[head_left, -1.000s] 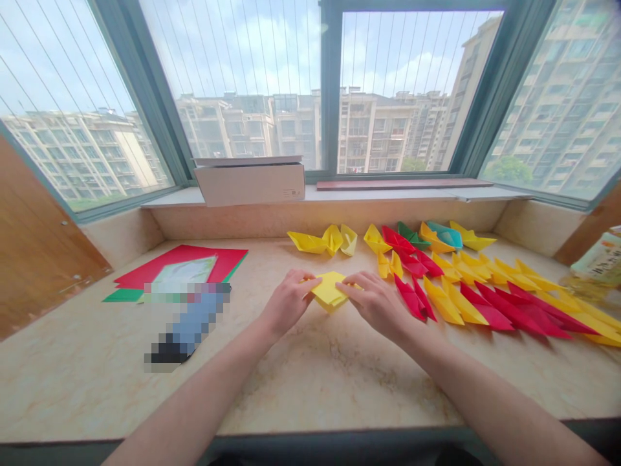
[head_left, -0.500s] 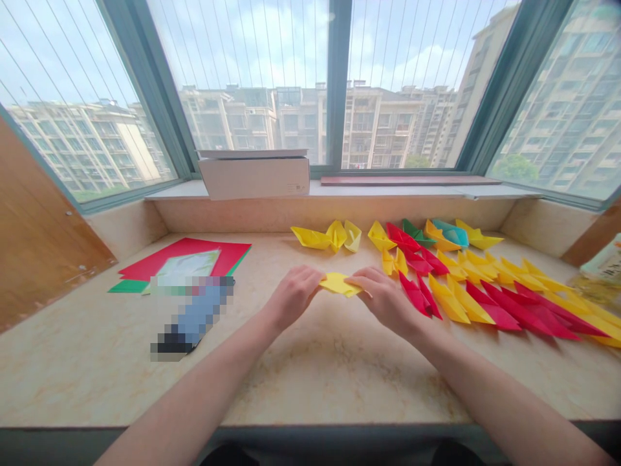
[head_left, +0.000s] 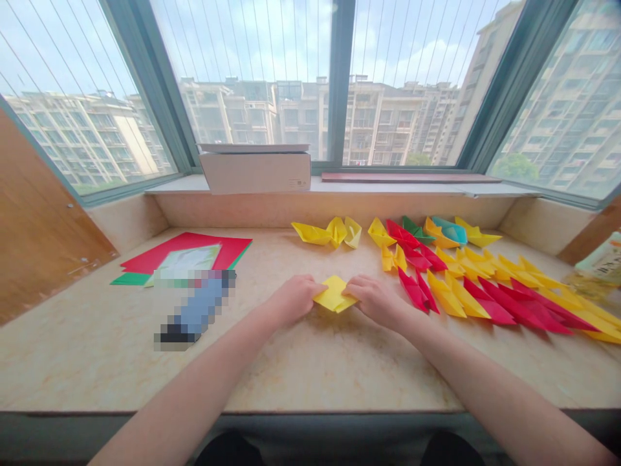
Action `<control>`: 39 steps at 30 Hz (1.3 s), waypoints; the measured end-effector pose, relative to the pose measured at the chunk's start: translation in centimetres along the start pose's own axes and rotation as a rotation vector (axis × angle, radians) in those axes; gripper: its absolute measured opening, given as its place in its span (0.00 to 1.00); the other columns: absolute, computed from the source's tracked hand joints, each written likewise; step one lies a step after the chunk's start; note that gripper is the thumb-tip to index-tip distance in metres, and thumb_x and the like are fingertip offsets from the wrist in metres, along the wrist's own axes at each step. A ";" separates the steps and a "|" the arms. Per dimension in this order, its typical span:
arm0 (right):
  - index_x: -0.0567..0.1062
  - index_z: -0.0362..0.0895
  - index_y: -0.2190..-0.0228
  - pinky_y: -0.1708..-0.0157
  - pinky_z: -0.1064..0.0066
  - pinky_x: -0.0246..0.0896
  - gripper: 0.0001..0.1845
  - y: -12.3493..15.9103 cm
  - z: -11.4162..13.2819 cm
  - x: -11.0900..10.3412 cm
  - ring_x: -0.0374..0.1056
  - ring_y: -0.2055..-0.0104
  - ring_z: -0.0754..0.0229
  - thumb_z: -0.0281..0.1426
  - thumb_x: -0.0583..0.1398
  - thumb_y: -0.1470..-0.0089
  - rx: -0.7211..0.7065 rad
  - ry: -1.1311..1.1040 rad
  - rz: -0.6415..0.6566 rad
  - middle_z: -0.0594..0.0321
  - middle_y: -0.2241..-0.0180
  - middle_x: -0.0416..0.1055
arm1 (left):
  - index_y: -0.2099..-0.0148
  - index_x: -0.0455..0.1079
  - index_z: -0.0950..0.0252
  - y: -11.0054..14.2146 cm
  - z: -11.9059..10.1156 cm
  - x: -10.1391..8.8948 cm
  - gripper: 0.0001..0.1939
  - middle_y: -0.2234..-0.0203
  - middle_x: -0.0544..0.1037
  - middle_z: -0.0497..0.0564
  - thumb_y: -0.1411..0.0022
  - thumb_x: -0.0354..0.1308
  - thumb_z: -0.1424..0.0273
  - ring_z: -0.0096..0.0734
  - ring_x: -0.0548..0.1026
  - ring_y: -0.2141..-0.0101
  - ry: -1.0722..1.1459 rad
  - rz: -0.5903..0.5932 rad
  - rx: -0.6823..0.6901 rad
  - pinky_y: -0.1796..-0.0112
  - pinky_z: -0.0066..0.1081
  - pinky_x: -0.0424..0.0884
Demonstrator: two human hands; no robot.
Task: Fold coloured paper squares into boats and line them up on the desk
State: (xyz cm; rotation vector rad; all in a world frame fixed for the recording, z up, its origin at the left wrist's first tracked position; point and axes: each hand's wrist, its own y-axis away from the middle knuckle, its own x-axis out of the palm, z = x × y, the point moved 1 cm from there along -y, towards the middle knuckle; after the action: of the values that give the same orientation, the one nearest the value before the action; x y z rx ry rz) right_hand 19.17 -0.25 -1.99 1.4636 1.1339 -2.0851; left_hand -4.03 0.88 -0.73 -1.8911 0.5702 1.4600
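Between my two hands is a small folded piece of yellow paper (head_left: 334, 295), roughly diamond-shaped, held just over the stone counter. My left hand (head_left: 297, 298) pinches its left corner, thumb on top. At the right corner my right hand (head_left: 372, 299) has closed thumb and fingers on the paper. Behind them stand yellow paper boats (head_left: 311, 234). Right of my right hand are red paper boats (head_left: 418, 291) and larger yellow ones (head_left: 456, 296), set in rows.
On the left lie red paper sheets (head_left: 169, 249), green paper (head_left: 130, 279) and a clear packet (head_left: 189, 260), with a blurred-out object (head_left: 198, 314) before them. A white box (head_left: 257, 171) sits on the window ledge. A bottle (head_left: 601, 262) stands far right.
The yellow paper has tilted so its diamond-shaped face shows more, and sits slightly lower. Both hands remain at its corners. The view has shifted a little.
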 end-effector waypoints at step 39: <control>0.79 0.44 0.68 0.76 0.71 0.53 0.11 0.3 -0.8 -0.2 0.69 0.73 0.59 0.38 0.62 0.42 0.582 -0.340 0.165 0.64 0.73 0.75 | 0.37 0.62 0.66 -0.7 -0.4 1.2 0.27 0.57 0.79 0.56 0.38 0.60 0.70 0.42 0.77 0.56 0.338 -0.130 -0.301 0.52 0.40 0.71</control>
State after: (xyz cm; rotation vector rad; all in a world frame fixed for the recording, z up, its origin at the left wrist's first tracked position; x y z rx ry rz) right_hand 19.96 0.18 -2.05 1.2852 0.2754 -2.5314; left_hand -2.97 1.16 -1.60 -2.3896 0.3837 1.2009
